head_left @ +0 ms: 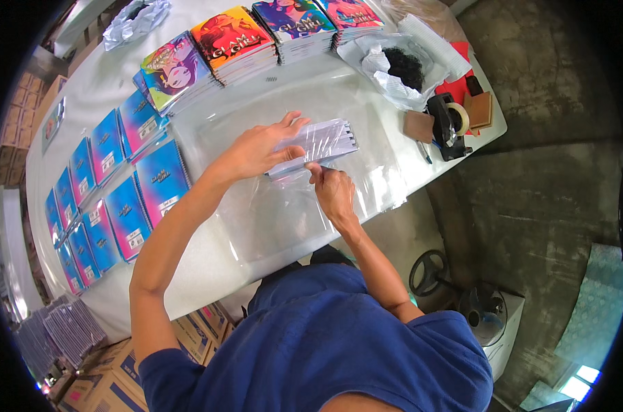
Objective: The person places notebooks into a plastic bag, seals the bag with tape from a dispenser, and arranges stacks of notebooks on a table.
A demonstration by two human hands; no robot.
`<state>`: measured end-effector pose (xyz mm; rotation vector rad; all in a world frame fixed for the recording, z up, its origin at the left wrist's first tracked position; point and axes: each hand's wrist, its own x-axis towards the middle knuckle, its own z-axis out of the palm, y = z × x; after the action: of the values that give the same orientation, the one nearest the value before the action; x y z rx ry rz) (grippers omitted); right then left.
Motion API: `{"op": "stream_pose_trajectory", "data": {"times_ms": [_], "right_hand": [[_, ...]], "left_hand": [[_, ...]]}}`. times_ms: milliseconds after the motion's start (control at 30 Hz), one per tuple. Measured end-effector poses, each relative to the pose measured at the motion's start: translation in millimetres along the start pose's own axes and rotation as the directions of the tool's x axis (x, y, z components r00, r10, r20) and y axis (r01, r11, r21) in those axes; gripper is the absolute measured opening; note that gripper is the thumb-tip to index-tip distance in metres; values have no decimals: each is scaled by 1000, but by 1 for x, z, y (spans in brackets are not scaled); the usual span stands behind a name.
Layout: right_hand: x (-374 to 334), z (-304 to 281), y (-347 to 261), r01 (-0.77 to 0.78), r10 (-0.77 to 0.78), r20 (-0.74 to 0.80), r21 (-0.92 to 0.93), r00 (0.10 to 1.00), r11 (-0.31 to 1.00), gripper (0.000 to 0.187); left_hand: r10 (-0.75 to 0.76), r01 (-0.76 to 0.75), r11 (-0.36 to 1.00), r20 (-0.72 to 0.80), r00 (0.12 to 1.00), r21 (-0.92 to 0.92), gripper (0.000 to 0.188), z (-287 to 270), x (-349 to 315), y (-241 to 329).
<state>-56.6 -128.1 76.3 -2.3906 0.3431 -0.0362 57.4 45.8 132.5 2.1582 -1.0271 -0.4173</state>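
Note:
A small stack of spiral-bound notebooks [330, 139], wrapped in shiny clear plastic film [284, 213], lies on the white-covered table in front of me. My left hand [267, 147] rests over the left end of the stack, its thumb and fingers spread apart on the film. Close to the stack's near edge, my right hand [335, 193] is closed with the thumb on top, pinching the film. More loose film spreads across the table below and around the stack. The fingers of my right hand are partly hidden beneath it.
Blue-and-pink notebooks [124, 209] lie in rows at left. Stacks of colourful notebooks [232, 38] line the far side. At right are a tape dispenser [445, 127], a brown block [418, 126] and crumpled paper holding black material [402, 69]. Cartons [119, 374] sit below the table.

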Motion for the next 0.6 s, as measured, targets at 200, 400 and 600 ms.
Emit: {"op": "stream_pose_trajectory", "data": {"times_ms": [200, 400, 600], "right_hand": [[-15, -12, -30, 415, -254, 390, -412, 885, 811, 43], [3, 47, -107, 711, -570, 736, -615, 364, -340, 40], [78, 130, -87, 881, 148, 917, -295, 369, -371, 44]], "left_hand": [[-246, 17, 785, -287, 926, -619, 67, 2, -14, -24], [-496, -197, 768, -761, 418, -609, 66, 1, -60, -23], [-656, -145, 702, -712, 250, -697, 75, 75, -152, -54]]}}
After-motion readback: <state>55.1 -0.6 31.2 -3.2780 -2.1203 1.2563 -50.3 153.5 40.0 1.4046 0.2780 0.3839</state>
